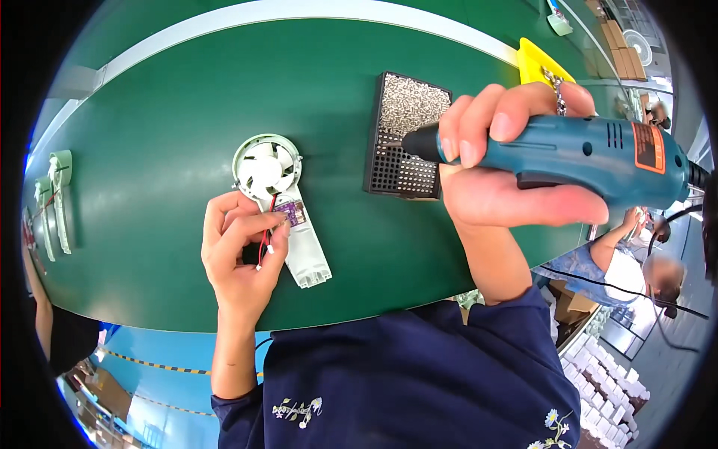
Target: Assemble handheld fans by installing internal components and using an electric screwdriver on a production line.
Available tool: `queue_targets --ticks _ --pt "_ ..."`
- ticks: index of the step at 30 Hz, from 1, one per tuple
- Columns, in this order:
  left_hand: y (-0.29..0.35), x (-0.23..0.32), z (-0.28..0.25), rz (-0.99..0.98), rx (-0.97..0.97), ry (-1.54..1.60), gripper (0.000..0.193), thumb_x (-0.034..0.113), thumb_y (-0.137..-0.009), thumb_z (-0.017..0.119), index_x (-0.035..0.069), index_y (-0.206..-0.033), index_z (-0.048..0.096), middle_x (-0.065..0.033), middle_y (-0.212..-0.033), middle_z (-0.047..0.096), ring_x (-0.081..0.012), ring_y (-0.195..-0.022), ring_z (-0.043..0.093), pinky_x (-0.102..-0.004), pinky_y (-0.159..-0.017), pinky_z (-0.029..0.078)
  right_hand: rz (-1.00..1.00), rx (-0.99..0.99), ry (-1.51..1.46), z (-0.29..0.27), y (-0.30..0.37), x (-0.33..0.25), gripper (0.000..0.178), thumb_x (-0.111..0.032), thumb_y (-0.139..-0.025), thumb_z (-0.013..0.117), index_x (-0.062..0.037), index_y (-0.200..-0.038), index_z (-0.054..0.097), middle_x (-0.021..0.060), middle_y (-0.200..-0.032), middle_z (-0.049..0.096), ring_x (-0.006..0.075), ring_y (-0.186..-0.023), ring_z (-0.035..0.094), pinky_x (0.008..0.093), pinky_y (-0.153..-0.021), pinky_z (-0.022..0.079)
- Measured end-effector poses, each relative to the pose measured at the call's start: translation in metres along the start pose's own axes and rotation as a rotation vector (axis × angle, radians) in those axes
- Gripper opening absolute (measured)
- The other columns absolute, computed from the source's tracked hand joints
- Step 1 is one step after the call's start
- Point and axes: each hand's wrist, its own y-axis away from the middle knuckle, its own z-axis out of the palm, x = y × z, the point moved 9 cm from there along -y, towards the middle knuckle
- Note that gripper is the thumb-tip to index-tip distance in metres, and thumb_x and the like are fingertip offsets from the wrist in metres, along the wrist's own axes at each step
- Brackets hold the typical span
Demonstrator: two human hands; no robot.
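Note:
My right hand (508,150) is wrapped round a teal electric screwdriver (583,153). The tool's black nose points left, with its tip over a black screw tray (370,161) that holds many small silver screws. With thumb and fingers closed, my left hand (243,243) pinches a small purple circuit board (290,213) against the handle of a pale green handheld fan housing (308,254). White blades show in the round head of that housing. Red and black wires (263,247) with white plugs hang beside my left fingers.
On the green table (149,247), more pale fan housings (56,202) lie at the far left. A yellow tray (535,60) stands behind my right hand. The screwdriver's black cord (699,177) runs off right. Other people sit at the right and left edges.

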Motion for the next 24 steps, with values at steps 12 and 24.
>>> queue_targets --ticks 12,24 --pt "-0.004 0.011 -0.001 0.049 0.017 -0.087 0.023 -0.004 -0.068 0.084 0.002 -0.087 0.071 -0.009 -0.102 0.054 -0.0139 -0.072 0.062 -0.0252 -0.055 0.05 0.206 0.146 -0.289 0.024 -0.014 -0.019 0.082 -0.075 -0.093 0.045 -0.0041 -0.134 0.044 0.0045 -0.097 0.055 0.0106 -0.064 0.049 0.0266 -0.053 0.043" --pt "-0.001 0.015 0.001 0.139 0.001 -0.189 0.027 0.006 -0.069 0.089 0.006 -0.09 0.072 -0.0089 -0.107 0.053 -0.0169 -0.08 0.068 -0.0288 -0.052 0.055 0.383 0.298 -0.321 0.06 0.008 0.035 0.084 -0.079 -0.092 0.04 -0.008 -0.134 0.048 -0.0007 -0.089 0.053 0.0088 -0.056 0.043 0.0249 -0.046 0.038"
